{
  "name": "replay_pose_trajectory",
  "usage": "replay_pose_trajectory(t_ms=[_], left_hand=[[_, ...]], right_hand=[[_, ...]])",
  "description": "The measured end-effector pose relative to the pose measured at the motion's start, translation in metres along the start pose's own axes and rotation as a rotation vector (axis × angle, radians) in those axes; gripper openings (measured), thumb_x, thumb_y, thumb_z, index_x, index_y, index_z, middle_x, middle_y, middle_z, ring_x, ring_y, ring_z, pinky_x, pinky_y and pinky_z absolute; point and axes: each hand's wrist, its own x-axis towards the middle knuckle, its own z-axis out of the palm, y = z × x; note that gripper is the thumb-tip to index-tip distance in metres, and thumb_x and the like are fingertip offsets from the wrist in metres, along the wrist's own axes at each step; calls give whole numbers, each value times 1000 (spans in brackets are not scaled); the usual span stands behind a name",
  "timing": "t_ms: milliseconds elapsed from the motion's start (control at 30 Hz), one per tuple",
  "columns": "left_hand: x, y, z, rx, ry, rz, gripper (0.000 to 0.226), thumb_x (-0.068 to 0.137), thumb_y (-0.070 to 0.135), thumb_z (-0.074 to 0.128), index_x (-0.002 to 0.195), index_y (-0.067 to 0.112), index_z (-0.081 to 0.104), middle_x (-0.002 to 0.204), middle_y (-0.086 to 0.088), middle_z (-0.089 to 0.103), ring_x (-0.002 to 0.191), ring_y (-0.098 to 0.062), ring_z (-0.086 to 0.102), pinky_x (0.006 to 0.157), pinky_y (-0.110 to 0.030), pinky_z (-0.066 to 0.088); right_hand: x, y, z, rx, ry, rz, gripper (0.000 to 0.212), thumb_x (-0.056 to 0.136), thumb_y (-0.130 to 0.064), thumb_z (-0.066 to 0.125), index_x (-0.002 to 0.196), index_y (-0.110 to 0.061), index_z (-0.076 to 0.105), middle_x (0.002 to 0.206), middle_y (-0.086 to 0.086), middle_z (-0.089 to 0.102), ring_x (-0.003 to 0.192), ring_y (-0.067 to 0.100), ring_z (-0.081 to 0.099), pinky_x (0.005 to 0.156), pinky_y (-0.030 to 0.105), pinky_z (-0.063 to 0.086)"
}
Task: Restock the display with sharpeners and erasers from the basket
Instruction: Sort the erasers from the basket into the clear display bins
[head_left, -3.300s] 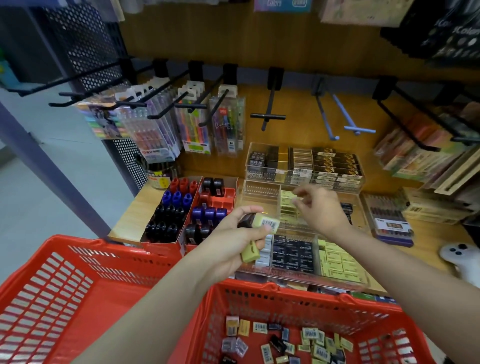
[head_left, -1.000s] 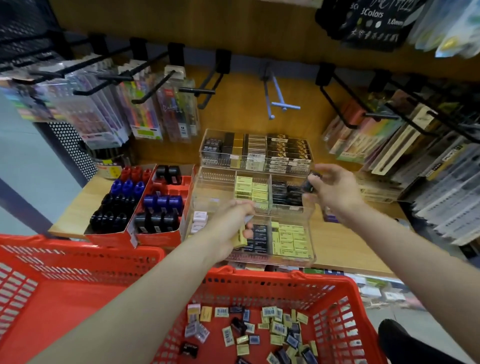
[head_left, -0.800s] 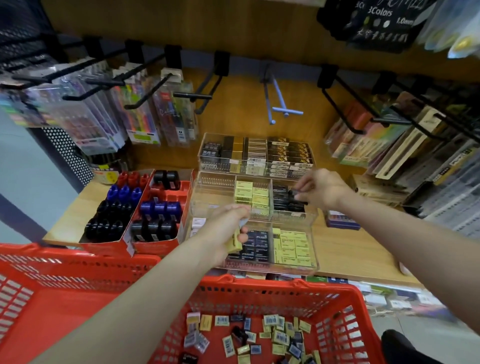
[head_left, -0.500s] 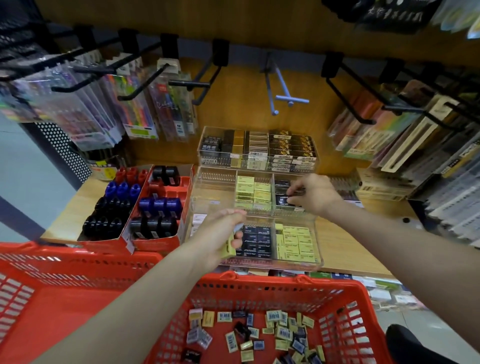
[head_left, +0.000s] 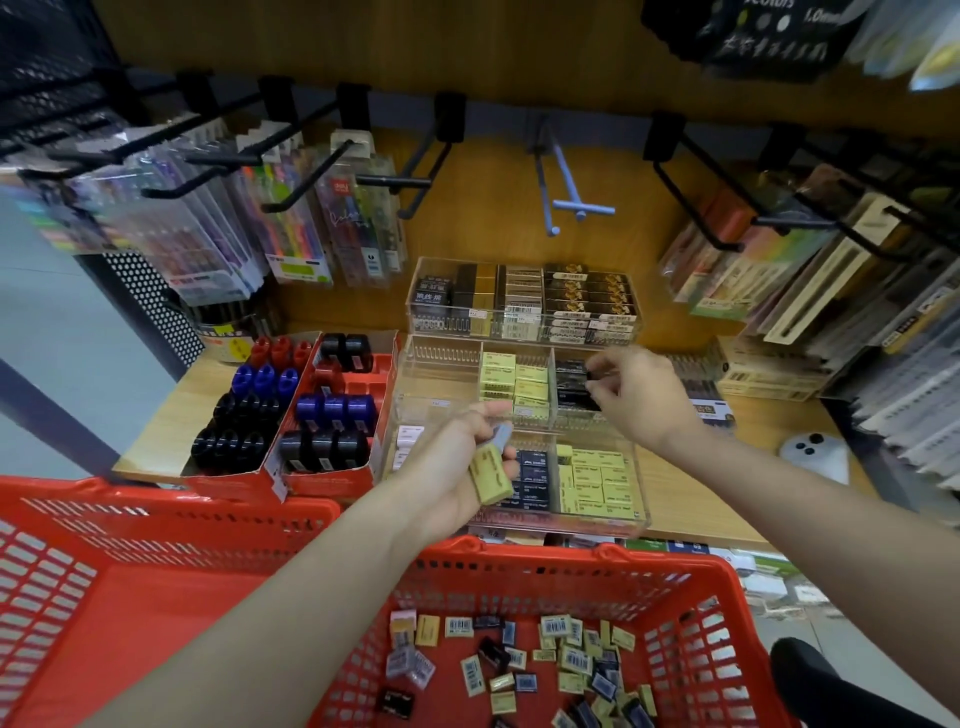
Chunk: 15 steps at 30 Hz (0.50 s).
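Yellow eraser (head_left: 490, 475) gripped in left hand (head_left: 457, 467), above red basket (head_left: 675, 577). Right hand (head_left: 631, 397) pinches black eraser (head_left: 592, 375) over clear tray (head_left: 436, 364).

Shop aisle. Wood-panel back wall (head_left: 493, 67) with black peg hooks (head_left: 415, 182), one pale blue hook (head_left: 569, 195). Light wooden shelf (head_left: 171, 415) below. Black perforated metal side panel (head_left: 156, 306) at left. Grey floor (head_left: 52, 332), possibly tiled. Even indoor light.

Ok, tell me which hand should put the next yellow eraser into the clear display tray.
Left, probably: the left hand already grips a yellow eraser over the clear plastic tray, while the right hand is busy at the black erasers.
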Motion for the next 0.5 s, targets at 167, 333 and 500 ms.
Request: replay_pose_trajectory(t_ms=[167, 333, 500], left_hand=[[-24, 16, 22, 28, -66, 127, 42, 100, -7, 32, 117, 18, 60, 111, -21, 55, 87, -26, 58, 80, -44, 55], [-60, 17, 40, 167, -80, 306, 41, 100, -10, 39, 118, 21, 58, 111, -9, 60, 83, -14, 71, 98, -49, 51], [-78, 15, 19, 301, -9, 433, 40, 93, -7, 57, 123, 19, 50, 120, -3, 62, 105, -16, 70, 99, -38, 53]], right_hand=[[-88, -57, -29, 1088, -526, 305, 31, 92, -22, 64, 119, -7, 59, 110, 12, 71, 92, 26, 73, 75, 28, 60], [-118, -69, -26, 1329, -431, 351, 42, 84, -2, 71, 121, 0, 52, 100, 18, 74, 94, 25, 73, 76, 28, 60], [-127, -53, -40, 1057, -339, 297, 29, 82, -11, 74, 110, -8, 65, 97, 9, 74, 81, 22, 74, 70, 23, 59]])
